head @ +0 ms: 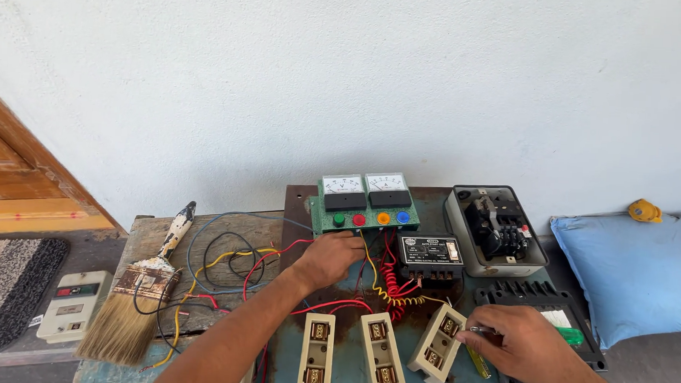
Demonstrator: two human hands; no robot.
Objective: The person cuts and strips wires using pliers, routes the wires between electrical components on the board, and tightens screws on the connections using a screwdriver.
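My left hand (331,257) reaches forward and rests at the lower edge of a green panel (364,213) that carries two white meters and a row of coloured round buttons. Its fingers touch the wires beneath the panel. My right hand (522,343) grips a small screwdriver (479,361) with a yellow-green handle, held against the rightmost of three cream fuse holders (438,342). The other two fuse holders (316,351) (382,351) lie flat in front of me. Red, yellow and coiled wires (388,284) run between the panel and a black rectangular module (429,256).
An open grey starter box (493,228) stands at the right rear, with a black cover (542,303) in front. A wide paintbrush (142,290) and loose wires lie left. A cream switch box (75,303), a mat and a blue cushion (630,273) flank the table.
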